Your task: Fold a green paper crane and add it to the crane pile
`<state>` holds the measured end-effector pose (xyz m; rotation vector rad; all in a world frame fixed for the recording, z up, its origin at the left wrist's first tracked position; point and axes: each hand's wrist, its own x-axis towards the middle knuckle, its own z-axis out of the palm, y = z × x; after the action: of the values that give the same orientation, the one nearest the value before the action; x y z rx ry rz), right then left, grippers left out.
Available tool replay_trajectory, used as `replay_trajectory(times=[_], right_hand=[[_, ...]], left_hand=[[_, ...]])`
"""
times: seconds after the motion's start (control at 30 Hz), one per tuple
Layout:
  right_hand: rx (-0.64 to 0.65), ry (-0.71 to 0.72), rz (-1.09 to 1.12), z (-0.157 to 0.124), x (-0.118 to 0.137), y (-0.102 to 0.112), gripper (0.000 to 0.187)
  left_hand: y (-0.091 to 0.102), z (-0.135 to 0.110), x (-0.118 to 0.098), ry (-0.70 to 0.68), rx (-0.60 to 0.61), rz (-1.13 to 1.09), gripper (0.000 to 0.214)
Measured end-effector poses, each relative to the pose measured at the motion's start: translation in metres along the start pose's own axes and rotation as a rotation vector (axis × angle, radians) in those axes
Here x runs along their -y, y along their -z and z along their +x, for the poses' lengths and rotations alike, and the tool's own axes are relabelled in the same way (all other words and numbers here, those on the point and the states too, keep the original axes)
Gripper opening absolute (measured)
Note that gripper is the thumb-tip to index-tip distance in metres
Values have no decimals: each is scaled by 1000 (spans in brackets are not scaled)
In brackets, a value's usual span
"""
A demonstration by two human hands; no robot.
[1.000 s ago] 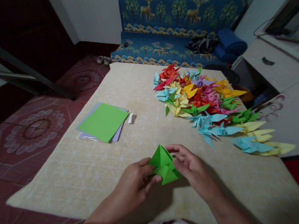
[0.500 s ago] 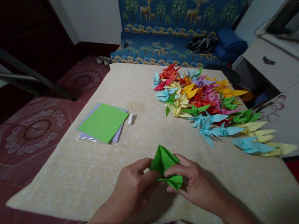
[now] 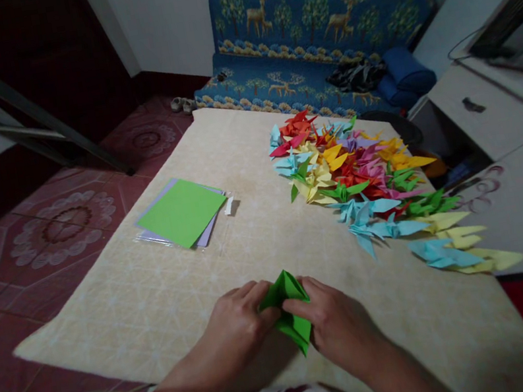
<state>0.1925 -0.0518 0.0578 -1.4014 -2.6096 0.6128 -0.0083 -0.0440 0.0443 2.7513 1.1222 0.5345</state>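
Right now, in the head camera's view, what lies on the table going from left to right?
Stack of paper sheets → left hand → green folded paper → right hand → pile of colourful folded cranes.

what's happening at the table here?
A person is folding a green paper piece, pinched between the left hand and the right hand just above the beige tabletop. It is partly folded, with a peak pointing up. To the left lies a stack of square sheets with a green one on top. To the right sits a pile of finished paper cranes in many colours. A blue patterned sofa stands beyond the table.
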Motion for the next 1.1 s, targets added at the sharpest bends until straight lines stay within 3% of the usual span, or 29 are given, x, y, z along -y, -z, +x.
replay_trajectory(times=[0.23,0.43,0.6,0.73,0.93,1.1], right_hand=[[20,122,-33,5,-7,-6,30],[-15,63,56,4,-8,-9,31],[-98,3,276,1,-13,-11,39],[-180,-38,318,-2,-17,-19,43],[-271,-65,530,-2,-13,-23,14],[-356,-117,772,4,-3,-19,13]], left_hand=[[0,1,2,7,55,14,13],[0,3,6,14,114,-35,11],[-3,5,8,18,144,-139,13],[-3,5,9,35,184,-231,16],[-1,3,7,138,117,-512,16],[-1,4,1,317,-30,-700,14]])
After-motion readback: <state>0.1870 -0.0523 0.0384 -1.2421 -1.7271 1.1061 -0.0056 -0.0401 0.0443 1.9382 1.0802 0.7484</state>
